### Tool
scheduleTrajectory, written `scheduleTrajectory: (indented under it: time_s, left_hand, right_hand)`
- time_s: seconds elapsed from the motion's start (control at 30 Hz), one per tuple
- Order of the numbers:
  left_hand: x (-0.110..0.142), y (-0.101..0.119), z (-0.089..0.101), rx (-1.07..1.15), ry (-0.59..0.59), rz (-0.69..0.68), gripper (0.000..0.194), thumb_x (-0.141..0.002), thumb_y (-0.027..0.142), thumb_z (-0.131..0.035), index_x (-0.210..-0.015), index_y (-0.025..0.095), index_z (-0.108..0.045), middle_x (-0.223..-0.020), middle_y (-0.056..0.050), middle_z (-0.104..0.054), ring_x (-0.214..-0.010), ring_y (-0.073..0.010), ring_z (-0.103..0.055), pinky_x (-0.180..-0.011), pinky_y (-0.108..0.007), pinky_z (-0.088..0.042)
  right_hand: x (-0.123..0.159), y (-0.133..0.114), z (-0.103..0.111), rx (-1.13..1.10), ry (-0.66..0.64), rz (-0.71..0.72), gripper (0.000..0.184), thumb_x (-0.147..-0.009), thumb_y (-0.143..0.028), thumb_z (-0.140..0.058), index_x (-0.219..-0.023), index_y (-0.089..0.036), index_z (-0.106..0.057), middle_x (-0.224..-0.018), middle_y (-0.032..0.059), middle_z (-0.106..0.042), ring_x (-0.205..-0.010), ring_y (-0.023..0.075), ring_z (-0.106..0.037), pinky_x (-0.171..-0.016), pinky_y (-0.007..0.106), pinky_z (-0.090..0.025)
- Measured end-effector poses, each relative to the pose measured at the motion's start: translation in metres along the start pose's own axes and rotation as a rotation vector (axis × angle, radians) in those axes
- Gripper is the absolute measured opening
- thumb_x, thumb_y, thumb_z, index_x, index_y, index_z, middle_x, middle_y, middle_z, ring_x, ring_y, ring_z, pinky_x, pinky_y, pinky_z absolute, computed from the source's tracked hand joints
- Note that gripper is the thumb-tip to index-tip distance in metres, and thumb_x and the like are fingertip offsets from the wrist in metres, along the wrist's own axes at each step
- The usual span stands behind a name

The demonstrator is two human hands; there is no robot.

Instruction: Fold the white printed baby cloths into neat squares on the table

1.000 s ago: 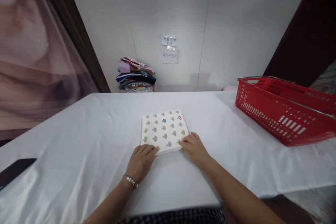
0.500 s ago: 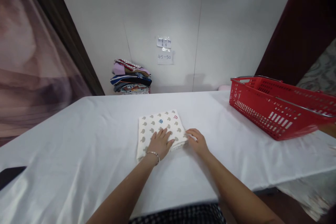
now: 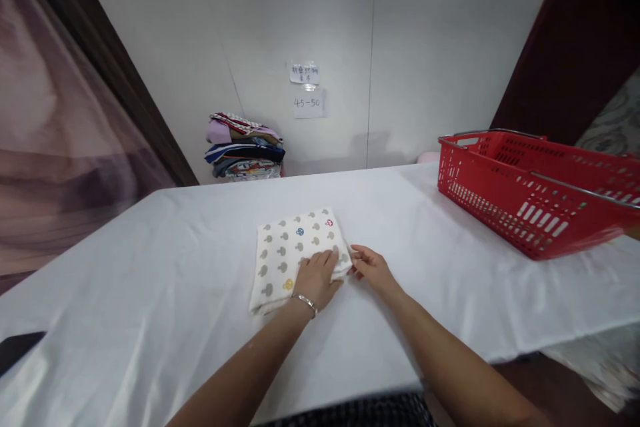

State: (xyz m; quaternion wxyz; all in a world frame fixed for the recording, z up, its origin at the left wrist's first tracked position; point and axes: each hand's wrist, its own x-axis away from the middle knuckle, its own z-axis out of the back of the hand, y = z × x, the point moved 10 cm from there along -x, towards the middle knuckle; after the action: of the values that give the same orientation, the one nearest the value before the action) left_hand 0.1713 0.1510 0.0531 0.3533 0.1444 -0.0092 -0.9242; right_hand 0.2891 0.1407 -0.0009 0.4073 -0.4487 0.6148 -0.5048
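A folded white cloth [image 3: 283,250] with grey mushroom prints, plus a blue, a red and a yellow one, lies on the white-covered table [image 3: 165,267]. My left hand [image 3: 319,275] rests on its near right part, fingers laid over the fabric and thumb apart at the front edge. A silver bracelet [image 3: 306,304] circles that wrist. At the cloth's right corner, my right hand [image 3: 373,268] pinches the edge between thumb and fingers. The fingertips there are partly hidden by the fabric.
A red plastic basket [image 3: 505,195] with metal handles stands at the right of the table. Behind the table's far edge, a stack of folded fabrics [image 3: 246,147] sits by the wall, left of two paper signs [image 3: 309,104]. A dark flat object [image 3: 20,347] is at the left edge.
My left hand has slid right along the cloth towards my right hand, uncovering the yellow mushroom. My right hand stays at the corner. The view has shifted slightly.
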Motion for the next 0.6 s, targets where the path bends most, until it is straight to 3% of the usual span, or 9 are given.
scheduleTrajectory:
  time_s: [0.1,0.17,0.27,0.33,0.47,0.6]
  left_hand:
    - [-0.005,-0.013,0.001,0.053,-0.018,0.073,0.038,-0.078,0.028,-0.054,-0.116,0.025,-0.053,-0.107,-0.007,-0.061,-0.099,-0.0238,-0.054,-0.076,-0.035,-0.041]
    - [-0.006,-0.032,0.004,0.154,-0.016,0.208,0.029,-0.082,0.031,-0.048,-0.109,0.028,-0.058,-0.093,-0.003,-0.065,-0.087,-0.0209,-0.058,-0.068,-0.029,-0.041]
    - [0.002,-0.063,0.004,0.363,0.012,0.468,0.033,-0.084,0.044,-0.041,-0.104,0.027,-0.062,-0.076,0.0,-0.065,-0.071,-0.0174,-0.059,-0.059,-0.025,-0.04]
    - [0.008,-0.072,0.001,0.466,0.026,0.563,0.038,-0.083,0.049,-0.041,-0.105,0.026,-0.062,-0.069,0.001,-0.063,-0.066,-0.0163,-0.058,-0.056,-0.024,-0.039]
    - [0.014,-0.068,0.001,0.504,0.089,0.558,0.035,-0.083,0.047,-0.042,-0.104,0.027,-0.062,-0.07,0.002,-0.064,-0.069,-0.0162,-0.059,-0.06,-0.024,-0.04]
    - [0.012,-0.053,0.005,0.492,0.129,0.433,0.031,-0.084,0.04,-0.043,-0.105,0.027,-0.062,-0.092,0.001,-0.067,-0.086,-0.0182,-0.059,-0.072,-0.027,-0.043]
  right_hand:
    - [0.0,-0.005,0.004,-0.051,0.005,0.012,0.04,-0.065,-0.031,-0.059,-0.103,-0.019,-0.058,-0.089,0.0042,-0.062,-0.063,0.0136,-0.059,-0.051,0.027,-0.048]
    - [-0.001,-0.006,0.011,0.006,0.061,0.037,0.038,-0.066,-0.03,-0.057,-0.102,-0.02,-0.058,-0.095,0.0056,-0.062,-0.069,0.0148,-0.059,-0.053,0.027,-0.049]
    - [-0.003,-0.007,0.025,0.21,0.17,0.109,0.034,-0.069,-0.029,-0.054,-0.101,-0.021,-0.06,-0.099,0.006,-0.062,-0.08,0.0166,-0.059,-0.059,0.029,-0.049]
    - [-0.005,-0.006,0.028,0.325,0.196,0.155,0.033,-0.071,-0.028,-0.054,-0.102,-0.022,-0.061,-0.1,0.006,-0.062,-0.083,0.0172,-0.059,-0.064,0.03,-0.05]
    - [-0.012,0.006,0.024,0.372,0.172,0.096,0.039,-0.071,-0.027,-0.056,-0.109,-0.022,-0.059,-0.104,0.006,-0.063,-0.078,0.0153,-0.059,-0.068,0.03,-0.048]
    - [-0.014,0.017,0.005,0.171,0.07,-0.081,0.051,-0.076,-0.035,-0.054,-0.124,-0.018,-0.048,-0.084,0.0038,-0.065,-0.057,0.0115,-0.055,-0.048,0.024,-0.044]
